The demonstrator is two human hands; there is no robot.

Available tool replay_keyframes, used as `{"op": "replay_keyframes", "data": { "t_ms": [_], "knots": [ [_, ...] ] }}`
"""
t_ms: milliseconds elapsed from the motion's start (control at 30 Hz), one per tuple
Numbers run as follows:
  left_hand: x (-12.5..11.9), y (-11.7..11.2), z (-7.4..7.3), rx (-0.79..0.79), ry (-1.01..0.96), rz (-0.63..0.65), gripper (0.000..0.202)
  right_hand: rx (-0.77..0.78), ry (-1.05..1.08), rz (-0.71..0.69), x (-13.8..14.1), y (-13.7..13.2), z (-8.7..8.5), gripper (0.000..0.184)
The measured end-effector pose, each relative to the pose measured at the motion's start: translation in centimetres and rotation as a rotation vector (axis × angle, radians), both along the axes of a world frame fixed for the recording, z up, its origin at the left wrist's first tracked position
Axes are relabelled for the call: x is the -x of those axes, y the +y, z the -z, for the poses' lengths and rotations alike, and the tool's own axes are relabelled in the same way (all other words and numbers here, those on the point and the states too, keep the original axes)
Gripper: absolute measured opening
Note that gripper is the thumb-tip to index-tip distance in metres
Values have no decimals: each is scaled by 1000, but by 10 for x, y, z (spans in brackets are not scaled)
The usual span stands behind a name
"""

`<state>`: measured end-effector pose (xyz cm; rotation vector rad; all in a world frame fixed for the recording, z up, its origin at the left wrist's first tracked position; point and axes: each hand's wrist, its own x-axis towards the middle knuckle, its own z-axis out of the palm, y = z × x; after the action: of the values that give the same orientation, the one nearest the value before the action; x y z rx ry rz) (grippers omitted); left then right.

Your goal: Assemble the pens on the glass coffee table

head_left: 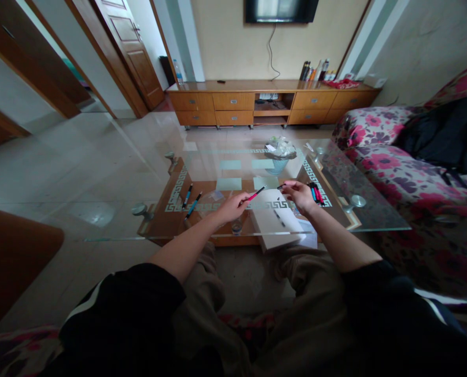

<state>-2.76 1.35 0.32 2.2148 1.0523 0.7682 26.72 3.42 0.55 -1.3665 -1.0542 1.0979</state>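
Observation:
My left hand (233, 206) is closed around the pink end of a pink-and-black pen (257, 193), whose black tip points up and right. A short gap away, my right hand (299, 196) pinches a small black pen cap (281, 186) between thumb and fingers. Just beyond the right wrist lies a bunch of pink, blue and black pens (316, 193) on the glass table (370, 220). Left of my left hand, two blue-and-black pens (194, 205) rest apart from each other on the glass. A white box (270, 230) shows through the glass beneath my hands.
A wire-mesh basket (277, 165) with crumpled white plastic stands beyond my hands, seen through the glass. A small clear glass object (236, 227) is near the front edge. The flowered sofa (378, 131) borders the right side; a wooden TV cabinet (233, 99) lines the wall.

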Motion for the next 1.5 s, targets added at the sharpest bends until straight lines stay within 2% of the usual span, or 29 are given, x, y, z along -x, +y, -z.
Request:
{"op": "replay_keyframes", "data": {
  "t_ms": [100, 233, 933, 1500],
  "knots": [
    [0, 1, 1, 1, 0, 0, 28, 59, 192, -54, 3, -5, -7, 34],
    [0, 0, 0, 8, -7, -2, 29, 112, 298, -133, 4, -9, -12, 30],
    [-2, -2, -3, 0, -36, 48, 29, 91, 391, -153, 22, -16, -26, 28],
    [-1, -1, -3, -31, -24, 59, 30, 114, 371, -219, 26, -20, -25, 25]
  ]
}}
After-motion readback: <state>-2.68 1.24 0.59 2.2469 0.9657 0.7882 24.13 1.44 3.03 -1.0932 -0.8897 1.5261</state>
